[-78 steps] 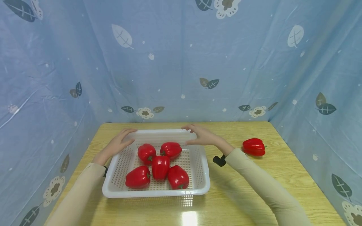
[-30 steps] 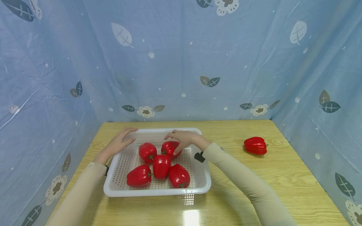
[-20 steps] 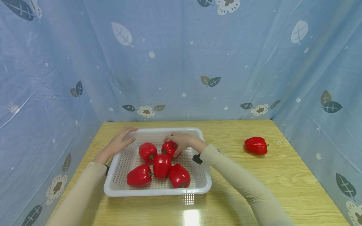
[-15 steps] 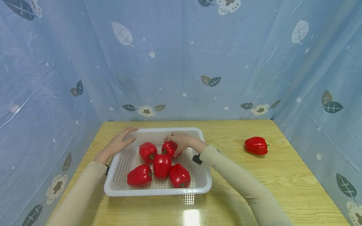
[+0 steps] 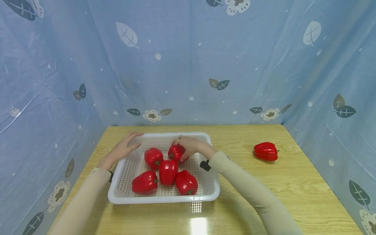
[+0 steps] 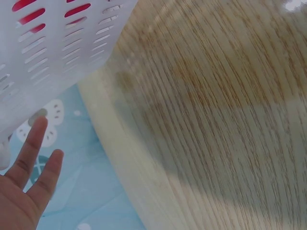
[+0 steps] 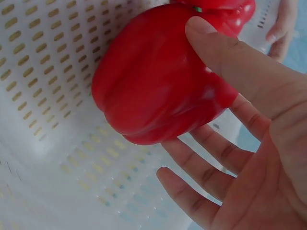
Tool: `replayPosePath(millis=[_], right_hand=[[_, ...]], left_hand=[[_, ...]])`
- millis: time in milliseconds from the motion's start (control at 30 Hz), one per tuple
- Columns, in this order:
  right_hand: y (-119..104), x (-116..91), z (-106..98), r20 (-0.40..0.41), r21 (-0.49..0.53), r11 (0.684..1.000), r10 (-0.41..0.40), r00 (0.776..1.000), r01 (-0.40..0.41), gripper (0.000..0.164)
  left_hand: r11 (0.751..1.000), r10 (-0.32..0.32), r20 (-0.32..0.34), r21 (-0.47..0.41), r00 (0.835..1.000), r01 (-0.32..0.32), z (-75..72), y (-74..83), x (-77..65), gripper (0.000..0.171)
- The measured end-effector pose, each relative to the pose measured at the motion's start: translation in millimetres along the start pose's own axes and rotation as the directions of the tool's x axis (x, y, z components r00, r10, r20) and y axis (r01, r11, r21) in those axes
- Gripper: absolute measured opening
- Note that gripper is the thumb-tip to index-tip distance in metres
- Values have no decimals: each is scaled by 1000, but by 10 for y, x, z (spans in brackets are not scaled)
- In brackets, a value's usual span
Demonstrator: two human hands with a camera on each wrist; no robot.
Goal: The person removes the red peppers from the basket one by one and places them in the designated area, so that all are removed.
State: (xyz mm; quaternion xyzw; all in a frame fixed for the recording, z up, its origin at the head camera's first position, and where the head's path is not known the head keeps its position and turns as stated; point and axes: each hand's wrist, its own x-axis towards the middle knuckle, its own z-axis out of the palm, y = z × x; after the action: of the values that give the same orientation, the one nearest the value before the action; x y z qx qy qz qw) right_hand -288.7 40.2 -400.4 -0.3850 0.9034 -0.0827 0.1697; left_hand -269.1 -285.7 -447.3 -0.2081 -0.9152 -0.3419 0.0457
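Note:
My right hand (image 5: 191,145) grips a red bell pepper (image 5: 175,152) at the back right inside a white plastic basket (image 5: 163,200). In the right wrist view, the thumb lies across the top of this pepper (image 7: 148,86) and the fingers reach under its far side. Several more red bell peppers share the basket, one of them a front-left pepper (image 5: 145,183). Over the basket's left rim is my left hand (image 5: 121,150), thumb and fingers spread apart and holding nothing. The left wrist view shows two extended fingers (image 6: 36,139) beside the basket's perforated wall.
Another red bell pepper (image 5: 265,151) lies on the wood-grain table (image 5: 249,195), right of the basket and beyond my right forearm. A blue patterned curtain (image 5: 176,65) rises behind the table and along both sides.
My right hand has come left from above the basket's right rim and taken hold of the back-right bell pepper, which now sits slightly higher. The left hand has stayed at the left rim.

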Motion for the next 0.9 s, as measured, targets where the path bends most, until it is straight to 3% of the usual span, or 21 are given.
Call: replayPosePath(millis=[567, 900], right_hand=[[113, -230, -257, -80, 120, 992, -27, 996, 36, 64], [171, -416, -411, -148, 264, 959, -66, 987, 104, 68]], left_hand=[[999, -33, 13, 11, 999, 32, -13, 29, -16, 48], [1000, -23, 9, 14, 1000, 23, -1, 26, -10, 48]])
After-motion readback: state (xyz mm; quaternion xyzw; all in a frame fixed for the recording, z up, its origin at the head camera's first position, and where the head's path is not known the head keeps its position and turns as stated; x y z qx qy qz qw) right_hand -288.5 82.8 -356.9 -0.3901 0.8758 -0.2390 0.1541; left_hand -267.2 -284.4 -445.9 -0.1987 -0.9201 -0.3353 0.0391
